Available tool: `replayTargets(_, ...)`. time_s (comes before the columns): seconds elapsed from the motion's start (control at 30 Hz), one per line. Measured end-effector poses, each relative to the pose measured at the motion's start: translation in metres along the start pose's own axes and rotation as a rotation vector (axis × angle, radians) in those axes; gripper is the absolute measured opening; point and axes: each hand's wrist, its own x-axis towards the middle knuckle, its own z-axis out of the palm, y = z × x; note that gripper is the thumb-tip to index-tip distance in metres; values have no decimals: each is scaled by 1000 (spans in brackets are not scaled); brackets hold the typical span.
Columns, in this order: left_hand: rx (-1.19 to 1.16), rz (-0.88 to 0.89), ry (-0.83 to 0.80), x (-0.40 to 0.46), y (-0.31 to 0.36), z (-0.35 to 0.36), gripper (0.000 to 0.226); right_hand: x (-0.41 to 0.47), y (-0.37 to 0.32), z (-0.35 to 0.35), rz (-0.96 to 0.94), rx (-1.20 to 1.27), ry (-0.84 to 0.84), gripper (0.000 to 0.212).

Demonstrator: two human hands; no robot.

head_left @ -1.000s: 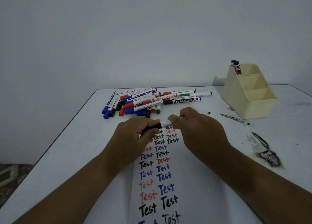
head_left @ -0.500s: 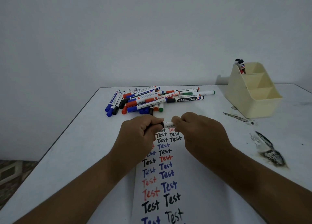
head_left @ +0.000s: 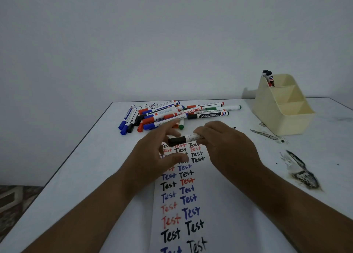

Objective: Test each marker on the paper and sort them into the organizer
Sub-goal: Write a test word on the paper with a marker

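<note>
Right hand (head_left: 225, 147) fingers clamped on black-capped white marker (head_left: 186, 139) over the scribbled paper strip (head_left: 219, 205); left hand (head_left: 152, 157) fingers spread, blurry. Approx. two markers in cream plastic organizer (head_left: 286, 117); big pile of markers (head_left: 172, 115) left on desk.

A plain room, perhaps a home or office workspace: a white rectangular table (head_left: 80, 176) stands against a bare grey-white painted wall (head_left: 152, 42), with a strip of patterned brown floor tiles (head_left: 15, 197) visible at lower left.
</note>
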Motion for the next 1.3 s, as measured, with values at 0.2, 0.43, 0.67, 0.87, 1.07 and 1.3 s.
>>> replayTargets(0.2,194,-55,-221,2,-17,-4,83,-2,-7,-14,269,333,18,28)
replayTargets(0.43,404,-30,-445,6,-30,2,94,6,-11,-22,807,1246,83,27)
replayTargets(0.67,525,19,-519,7,-37,6,97,-2,-8,-10,928,1168,-169,31)
replayTargets(0.87,534,27,-525,8,-39,6,98,-4,-8,-4,868,980,-282,25)
replayTargets(1.07,540,31,-529,7,-36,5,96,-7,-8,-2,828,879,-295,24)
replayTargets(1.3,543,28,-540,7,-32,4,95,-6,-8,-5,829,909,-281,24)
